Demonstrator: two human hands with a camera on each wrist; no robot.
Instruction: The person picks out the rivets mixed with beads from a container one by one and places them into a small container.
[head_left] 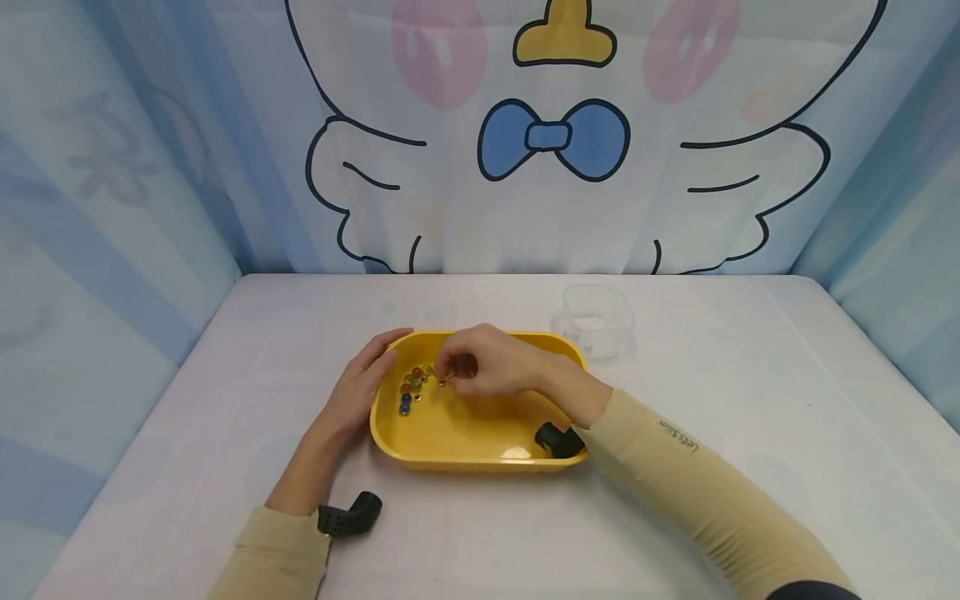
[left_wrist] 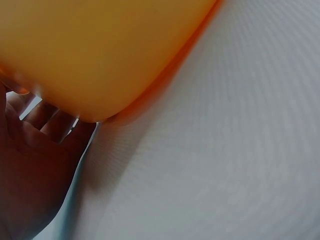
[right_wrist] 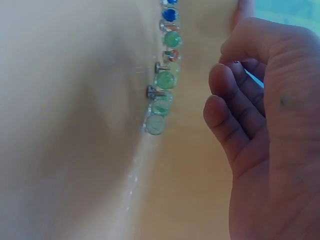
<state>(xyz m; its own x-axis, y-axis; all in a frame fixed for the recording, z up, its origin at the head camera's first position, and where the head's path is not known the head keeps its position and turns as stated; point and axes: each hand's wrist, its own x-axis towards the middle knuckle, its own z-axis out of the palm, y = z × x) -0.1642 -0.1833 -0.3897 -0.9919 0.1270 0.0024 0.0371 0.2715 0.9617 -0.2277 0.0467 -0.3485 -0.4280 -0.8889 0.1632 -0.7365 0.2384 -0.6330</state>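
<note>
A yellow tray (head_left: 480, 442) lies on the table, its left end held by my left hand (head_left: 357, 387), with the thumb at the rim and the other fingers along the outer wall. Over the tray, my right hand (head_left: 491, 362) brings thumb and forefinger together; whether something small is between the tips is hidden. Several glass marbles (right_wrist: 165, 80), green, blue and orange, lie inside at the left. Among the marbles are small metal thumbtacks (right_wrist: 151, 92) with flat heads. In the left wrist view, the left hand (left_wrist: 35, 160) lies against the tray wall (left_wrist: 100, 65).
Behind the tray's right corner stands a clear plastic box (head_left: 597, 321). A white cloth (head_left: 720, 375) covers the table, and printed curtains (head_left: 551, 217) hang at the back and both sides. Each wrist carries a black camera mount (head_left: 352, 514).
</note>
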